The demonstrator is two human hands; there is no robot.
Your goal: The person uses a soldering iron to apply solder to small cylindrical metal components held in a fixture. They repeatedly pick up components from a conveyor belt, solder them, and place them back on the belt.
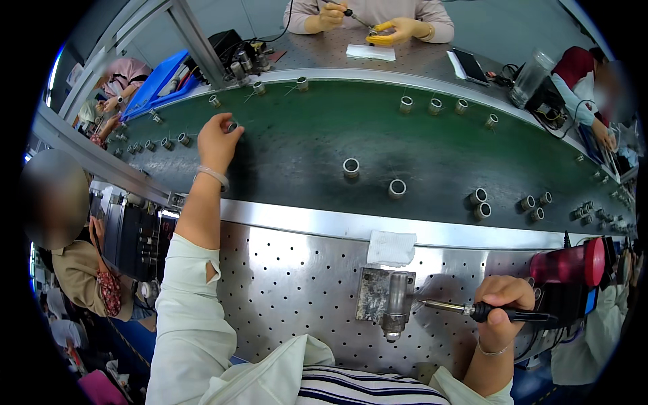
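My left hand (218,140) reaches far out over the green conveyor belt (304,145) and pinches a small metal ring part (231,126) between its fingertips. My right hand (501,304) grips a black-handled soldering iron (472,310) low at the right; its tip points left toward a metal cylinder fixture (397,304) on a worn plate on the perforated steel bench (283,290). A folded white cloth (390,248) lies just above the fixture.
Several more metal rings ride on the belt, such as two rings (351,167) (397,187) near its middle. A red bottle (570,263) stands at the right. Another person's gloved hands (398,30) work across the belt, and other people sit at left and right.
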